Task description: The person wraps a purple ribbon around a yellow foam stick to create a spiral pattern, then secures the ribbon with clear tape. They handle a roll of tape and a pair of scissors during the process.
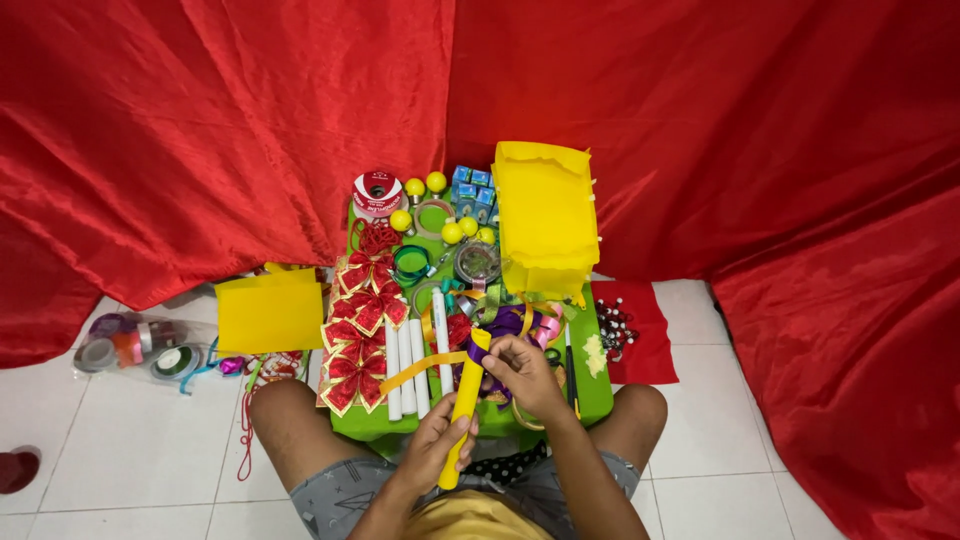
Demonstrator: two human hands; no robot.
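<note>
My left hand (440, 440) grips the lower half of a long yellow rolled tube (466, 395) that slants up over the front edge of a small green table (598, 395). My right hand (522, 372) is closed at the tube's upper end, pinching a purple ribbon (505, 322) against it. An orange ribbon strip (415, 370) trails left from the tube across the table. Both knees frame the table.
On the table lie red-and-gold bows (358, 330), white sticks (408, 368), ribbon spools (378, 192), yellow balls (452, 232) and a yellow paper box (545, 218). Yellow sheets (268, 312) and tape rolls in a bag (135, 345) rest on the white floor tiles at left. Red cloth surrounds everything.
</note>
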